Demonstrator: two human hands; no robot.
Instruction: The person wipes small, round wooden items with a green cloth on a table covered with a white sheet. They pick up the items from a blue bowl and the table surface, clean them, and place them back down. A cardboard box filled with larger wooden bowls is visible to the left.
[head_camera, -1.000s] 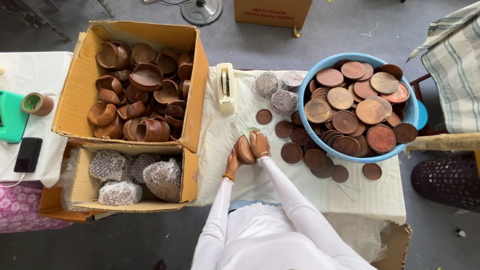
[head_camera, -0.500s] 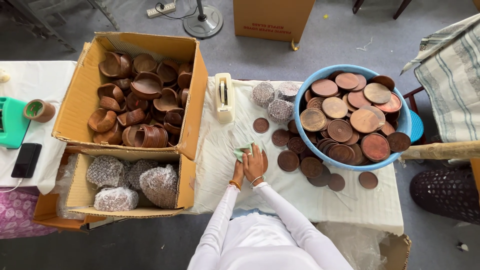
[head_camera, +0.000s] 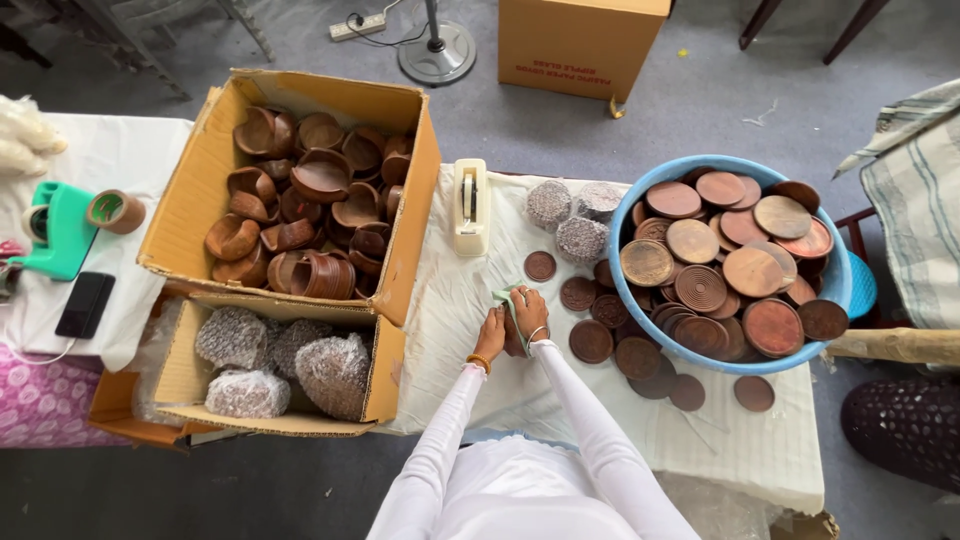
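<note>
2 hands (head_camera: 510, 328) clasping brown piece (head_camera: 514, 342), orientation hidden

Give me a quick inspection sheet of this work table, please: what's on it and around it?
Surface: table under white cloth.
Job's things: both hands, left hand and right hand, pressed on a brown disc with a greenish cloth.
Clutter: blue basin of brown discs, tape dispenser, box of wooden bowls, box of wrapped bundles.
Cables: power strip on floor.
Surroundings: fan base, cardboard box.
</note>
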